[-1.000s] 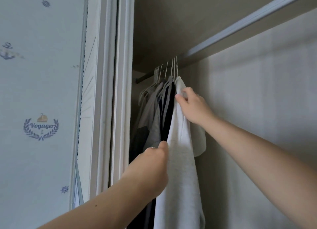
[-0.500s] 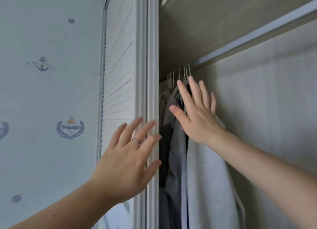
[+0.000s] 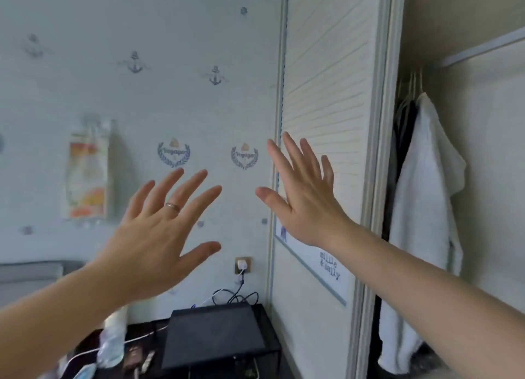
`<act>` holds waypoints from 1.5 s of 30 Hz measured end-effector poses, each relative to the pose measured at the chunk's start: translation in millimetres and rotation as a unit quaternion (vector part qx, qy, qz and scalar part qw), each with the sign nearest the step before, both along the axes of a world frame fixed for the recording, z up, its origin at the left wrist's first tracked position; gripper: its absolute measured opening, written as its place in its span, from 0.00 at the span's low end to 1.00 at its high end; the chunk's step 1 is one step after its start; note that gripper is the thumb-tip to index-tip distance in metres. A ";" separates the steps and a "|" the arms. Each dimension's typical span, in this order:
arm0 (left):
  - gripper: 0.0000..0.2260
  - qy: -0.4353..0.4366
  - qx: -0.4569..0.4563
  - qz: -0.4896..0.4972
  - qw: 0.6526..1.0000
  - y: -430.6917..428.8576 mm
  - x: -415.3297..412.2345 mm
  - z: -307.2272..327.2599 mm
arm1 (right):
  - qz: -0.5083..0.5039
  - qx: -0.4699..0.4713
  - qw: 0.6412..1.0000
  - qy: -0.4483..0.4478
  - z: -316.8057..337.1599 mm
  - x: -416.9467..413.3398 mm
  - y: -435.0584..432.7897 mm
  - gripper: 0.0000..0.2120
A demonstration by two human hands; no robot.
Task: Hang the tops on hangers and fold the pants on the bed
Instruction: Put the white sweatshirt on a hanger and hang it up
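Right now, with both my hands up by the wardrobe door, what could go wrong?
Sliding the louvred door across could catch the white top hanging just inside the opening. Dropping the open left hand could knock the plastic bottle or snag the charger cables below it.

Home bedroom: louvred wardrobe door [image 3: 326,94], hung clothes [image 3: 423,194], anchor-print wallpaper [image 3: 142,108].

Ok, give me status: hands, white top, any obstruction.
Left hand open, empty; right hand open, empty. White top hangs in the wardrobe, clear of both hands. Louvred door beside it, not covering it.
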State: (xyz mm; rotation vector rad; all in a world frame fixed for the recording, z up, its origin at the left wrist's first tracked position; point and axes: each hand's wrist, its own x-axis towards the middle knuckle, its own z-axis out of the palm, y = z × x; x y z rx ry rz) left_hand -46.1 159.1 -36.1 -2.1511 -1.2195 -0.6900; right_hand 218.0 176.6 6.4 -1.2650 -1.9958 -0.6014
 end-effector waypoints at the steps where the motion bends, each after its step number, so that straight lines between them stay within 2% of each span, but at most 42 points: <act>1: 0.36 -0.003 -0.015 0.017 1.000 -14.4 -28.4 -10.9 | 0.026 -0.013 1.000 0.000 -10.6 -28.1 -9.1 0.38; 6: 0.36 -0.033 -0.090 0.119 0.988 -96.3 -165.4 -67.5 | 0.155 -0.067 0.985 -0.043 -61.5 -164.1 -45.8 0.37; 11: 0.36 -0.076 -0.143 0.241 0.957 -179.6 -278.6 -130.4 | 0.274 -0.136 0.949 -0.080 -122.3 -292.1 -69.1 0.37; 16: 0.34 -0.162 -0.183 0.362 0.900 -252.5 -365.2 -208.9 | 0.370 -0.200 0.896 -0.143 -189.9 -419.8 -81.6 0.38; 22: 0.34 -0.258 -0.247 0.465 0.810 -306.3 -447.1 -316.2 | 0.456 -0.257 0.831 -0.189 -288.3 -564.9 -83.1 0.36; 27: 0.33 -0.354 -0.310 0.528 0.707 -309.7 -509.5 -396.4 | 0.463 -0.358 0.778 -0.227 -380.8 -668.4 -51.0 0.35; 34: 0.33 -0.486 -0.413 0.548 0.541 -284.2 -559.9 -508.0 | 0.369 -0.548 0.691 -0.294 -504.0 -759.9 -12.8 0.30; 40: 0.29 -0.642 -0.414 0.536 0.359 -274.5 -573.9 -606.0 | 0.309 -0.655 0.610 -0.322 -598.8 -790.9 -23.0 0.28; 42: 0.28 -0.667 -0.410 0.533 0.321 -275.9 -583.0 -644.2 | 0.309 -0.671 0.591 -0.324 -632.9 -809.8 -33.3 0.27; 45: 0.27 -0.689 -0.390 0.542 0.283 -279.0 -603.7 -712.3 | 0.333 -0.664 0.578 -0.338 -693.6 -852.1 -50.2 0.28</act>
